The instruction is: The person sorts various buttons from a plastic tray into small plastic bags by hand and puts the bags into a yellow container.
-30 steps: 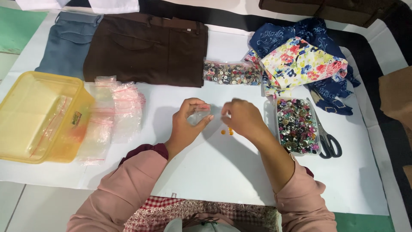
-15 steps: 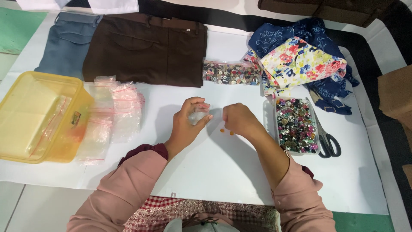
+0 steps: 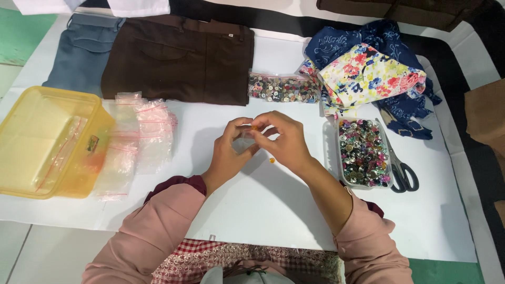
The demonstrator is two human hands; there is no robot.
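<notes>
Two hands: I saw both over the middle of the white table sheet (image 3: 294,221), fingertips meeting.
Brown trousers (image 3: 179,58): lay folded at the far edge, grey-blue trousers (image 3: 81,50) beside them.
Yellow tub (image 3: 47,142): sat at the far left, a heap of clear zip bags (image 3: 139,137) just beside it.
Floral cloth (image 3: 368,73): lay bunched on blue fabric, far right.
Button tray (image 3: 363,152): sat right of the hands, scissors (image 3: 400,168) touching its edge; a bag of buttons (image 3: 284,88) lay beyond.
Left hand (image 3: 229,155): fingers curled around a small clear bag (image 3: 243,143), holding it up.
Right hand (image 3: 286,142): thumb and forefinger pinched shut on a tiny orange piece (image 3: 254,127) at the bag's mouth.
Loose orange piece (image 3: 272,160): lay on the sheet under the right hand.
Step, as I judged it: filling the bag; next would call for steady aim into the opening.
</notes>
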